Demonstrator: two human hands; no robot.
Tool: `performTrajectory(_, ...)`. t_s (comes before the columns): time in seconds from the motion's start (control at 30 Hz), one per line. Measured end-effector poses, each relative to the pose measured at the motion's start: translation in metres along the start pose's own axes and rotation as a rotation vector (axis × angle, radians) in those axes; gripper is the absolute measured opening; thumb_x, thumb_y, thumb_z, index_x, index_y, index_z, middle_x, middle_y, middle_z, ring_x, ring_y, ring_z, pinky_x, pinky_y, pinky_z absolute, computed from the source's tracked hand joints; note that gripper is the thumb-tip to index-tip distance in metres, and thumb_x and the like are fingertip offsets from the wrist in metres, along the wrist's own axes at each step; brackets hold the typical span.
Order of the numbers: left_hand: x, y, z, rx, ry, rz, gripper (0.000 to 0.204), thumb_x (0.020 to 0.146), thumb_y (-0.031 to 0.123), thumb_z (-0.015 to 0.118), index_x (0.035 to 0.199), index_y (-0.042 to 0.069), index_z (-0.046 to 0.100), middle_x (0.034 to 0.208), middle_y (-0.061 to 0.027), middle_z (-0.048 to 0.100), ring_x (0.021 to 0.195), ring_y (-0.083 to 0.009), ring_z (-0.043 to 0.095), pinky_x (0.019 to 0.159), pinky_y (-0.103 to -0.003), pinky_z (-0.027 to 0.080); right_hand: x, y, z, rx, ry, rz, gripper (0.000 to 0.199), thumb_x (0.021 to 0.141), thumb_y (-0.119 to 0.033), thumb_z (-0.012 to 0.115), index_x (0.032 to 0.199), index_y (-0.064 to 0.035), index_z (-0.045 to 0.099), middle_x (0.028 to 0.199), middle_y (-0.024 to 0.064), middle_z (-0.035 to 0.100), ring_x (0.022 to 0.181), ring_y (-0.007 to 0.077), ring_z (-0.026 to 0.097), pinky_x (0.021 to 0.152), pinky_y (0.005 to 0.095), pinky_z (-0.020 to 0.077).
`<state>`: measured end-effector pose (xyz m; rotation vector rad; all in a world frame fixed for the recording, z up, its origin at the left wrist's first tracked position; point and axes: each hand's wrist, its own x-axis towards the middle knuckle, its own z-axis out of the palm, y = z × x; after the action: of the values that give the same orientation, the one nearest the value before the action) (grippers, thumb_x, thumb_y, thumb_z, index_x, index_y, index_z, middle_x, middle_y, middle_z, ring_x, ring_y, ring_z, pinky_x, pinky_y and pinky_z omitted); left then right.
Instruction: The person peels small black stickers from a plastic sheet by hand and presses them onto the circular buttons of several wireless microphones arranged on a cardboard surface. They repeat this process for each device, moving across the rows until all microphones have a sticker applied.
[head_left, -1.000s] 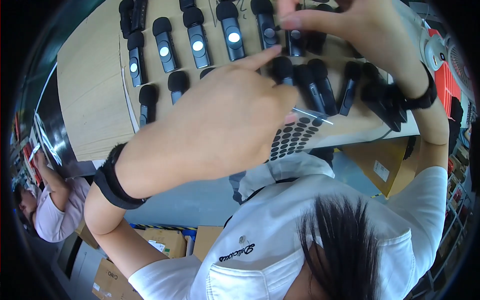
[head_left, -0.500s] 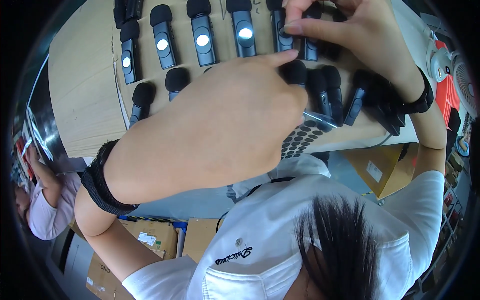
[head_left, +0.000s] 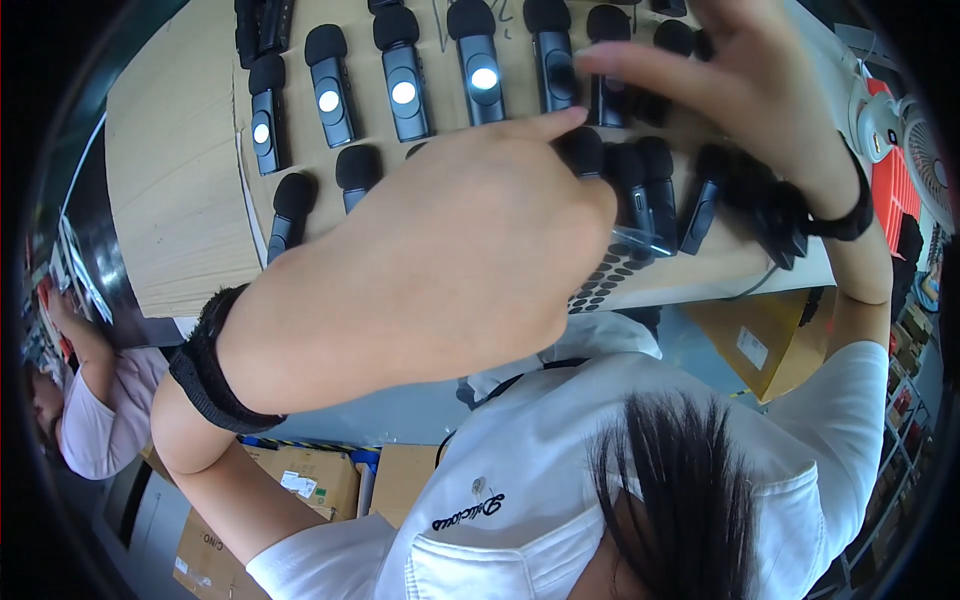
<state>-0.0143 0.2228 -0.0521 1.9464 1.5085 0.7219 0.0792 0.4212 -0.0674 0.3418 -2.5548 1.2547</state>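
Note:
Small black clip-on microphones with foam tops lie in rows on a cardboard-covered table. Several in the back row show a bright white round spot, such as one microphone point(head_left: 403, 92). The microphone point(head_left: 553, 70) to their right has a dark round spot. My left hand point(head_left: 470, 230) reaches across, fingers curled, its index finger pointing at that microphone's lower end. Beneath its curled fingers comes out a sheet of black round stickers point(head_left: 600, 285) with a clear film edge; the grip is hidden. My right hand point(head_left: 760, 80) hovers over the right-hand microphones, thumb stretched out, slightly blurred and cut off above.
More microphones point(head_left: 700, 200) lie close together at the right, by my right wrist. A white fan point(head_left: 925, 160) stands beyond the table's right end. Cardboard boxes point(head_left: 755, 340) are below the table edge. Another person point(head_left: 105, 410) is at the far left.
My right hand has drawn back from the dark-spotted microphone, its fingers parting from it. My left hand has barely moved.

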Motion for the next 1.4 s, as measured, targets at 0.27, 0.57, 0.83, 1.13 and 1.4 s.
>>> performTrajectory(0.27, 0.014, 0.001, 0.006, 0.009, -0.053, 0.099, 0.014, 0.08, 0.0, 0.061, 0.071, 0.001, 0.05, 0.05, -0.0164, 0.046, 0.053, -0.0379, 0.052, 0.106, -0.047, 0.04, -0.017, -0.01, -0.016, 0.098, -0.079, 0.226, 0.011, 0.077, 0.002, 0.075, 0.083, -0.0014, 0.067, 0.097, 0.0064, 0.062, 0.091, 0.015, 0.059, 0.081, 0.026, 0.0468)
performTrajectory(0.57, 0.016, -0.003, 0.006, 0.021, -0.07, 0.075, 0.011, 0.08, -0.001, 0.061, 0.072, 0.0, 0.052, 0.051, -0.0168, 0.046, 0.055, -0.0384, 0.052, 0.105, -0.047, 0.041, -0.025, 0.003, -0.009, 0.118, -0.061, 0.215, 0.009, 0.076, 0.002, 0.076, 0.081, -0.0003, 0.069, 0.092, 0.0057, 0.063, 0.081, 0.0135, 0.06, 0.072, 0.0235, 0.0473)
performTrajectory(0.83, 0.016, -0.001, 0.01, 0.006, -0.042, 0.083, 0.011, 0.08, -0.001, 0.061, 0.074, 0.0, 0.051, 0.051, -0.0164, 0.045, 0.055, -0.0385, 0.052, 0.104, -0.047, 0.042, -0.029, 0.0, -0.008, 0.108, -0.046, 0.234, 0.008, 0.076, 0.002, 0.076, 0.08, -0.0001, 0.069, 0.087, 0.005, 0.062, 0.077, 0.0127, 0.059, 0.068, 0.0229, 0.046)
performTrajectory(1.13, 0.013, -0.006, 0.007, -0.006, -0.067, 0.041, 0.012, 0.081, 0.002, 0.06, 0.073, 0.001, 0.051, 0.05, -0.0156, 0.042, 0.053, -0.0392, 0.05, 0.104, -0.047, 0.042, -0.026, 0.006, -0.001, 0.018, -0.04, 0.096, 0.019, 0.074, 0.002, 0.077, 0.088, -0.0026, 0.066, 0.091, 0.004, 0.06, 0.083, 0.0146, 0.055, 0.073, 0.0257, 0.0451)
performTrajectory(1.4, 0.006, -0.002, -0.001, -0.021, -0.04, 0.009, 0.011, 0.084, 0.006, 0.06, 0.076, 0.002, 0.054, 0.056, -0.0157, 0.048, 0.057, -0.0393, 0.053, 0.099, -0.047, 0.045, -0.017, -0.025, -0.011, 0.168, 0.045, 0.189, 0.052, 0.073, -0.004, 0.08, 0.119, -0.0036, 0.055, 0.113, 0.0077, 0.055, 0.103, 0.0166, 0.053, 0.087, 0.0281, 0.044)
